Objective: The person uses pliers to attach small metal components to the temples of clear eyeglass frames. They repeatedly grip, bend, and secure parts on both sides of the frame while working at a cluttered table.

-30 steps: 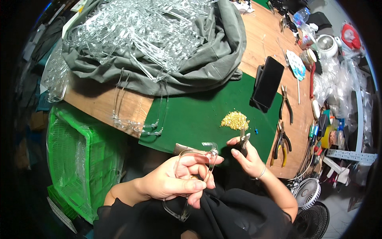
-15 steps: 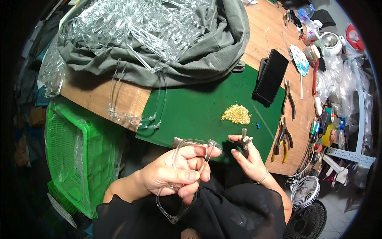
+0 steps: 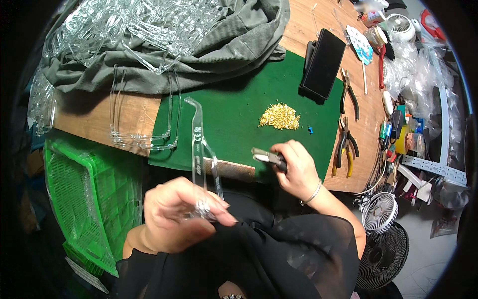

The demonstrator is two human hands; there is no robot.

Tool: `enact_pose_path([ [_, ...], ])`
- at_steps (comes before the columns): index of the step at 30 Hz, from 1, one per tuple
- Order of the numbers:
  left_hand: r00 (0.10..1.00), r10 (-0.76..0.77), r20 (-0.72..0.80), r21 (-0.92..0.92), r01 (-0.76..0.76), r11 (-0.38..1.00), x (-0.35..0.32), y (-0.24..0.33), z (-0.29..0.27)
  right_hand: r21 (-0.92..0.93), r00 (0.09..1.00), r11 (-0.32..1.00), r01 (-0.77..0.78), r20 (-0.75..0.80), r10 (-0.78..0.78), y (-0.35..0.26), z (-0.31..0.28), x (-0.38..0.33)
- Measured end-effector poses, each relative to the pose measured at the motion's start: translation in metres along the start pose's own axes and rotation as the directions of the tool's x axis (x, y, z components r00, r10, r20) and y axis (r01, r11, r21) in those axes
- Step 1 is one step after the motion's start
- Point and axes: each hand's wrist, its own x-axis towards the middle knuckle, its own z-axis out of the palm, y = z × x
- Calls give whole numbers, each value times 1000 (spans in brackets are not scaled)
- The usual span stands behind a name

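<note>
My left hand point(image 3: 174, 217) pinches a clear plastic eyeglass frame point(image 3: 198, 144) near a hinge, its temples pointing up and away over the mat's near edge. My fingers hide most of its front. To the right, my right hand point(image 3: 298, 167) is closed round a pair of pliers point(image 3: 269, 157) with silver jaws and dark handles, the jaws pointing left, apart from the frame. Beyond that hand a heap of small gold-coloured pieces point(image 3: 280, 117) lies on the green mat point(image 3: 224, 127), with a blue push pin point(image 3: 310, 130) beside it.
Many clear frames point(image 3: 149, 30) are piled on grey cloth point(image 3: 239, 47) at the back left. Several more lie near the table edge point(image 3: 142, 142). A phone point(image 3: 323, 65) leans behind the heap, with cutters point(image 3: 349, 94) and yellow-black pliers point(image 3: 344, 147) rightward. A green crate point(image 3: 89, 199) stands left.
My left hand has turned the eyeglass frame so its temples point away from me. My right hand has swung the pliers to point left. The whole view has shifted slightly.
</note>
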Motion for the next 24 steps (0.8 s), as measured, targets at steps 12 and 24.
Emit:
enact_pose_path([
  [12,961,255,104,198,-271,942,15,-21,-13,-149,1000,989,25,-11,-27,0,10,3],
  [24,994,-89,-69,78,94,993,13,-39,-11,-55,998,997,-48,40,50,1,34,13],
])
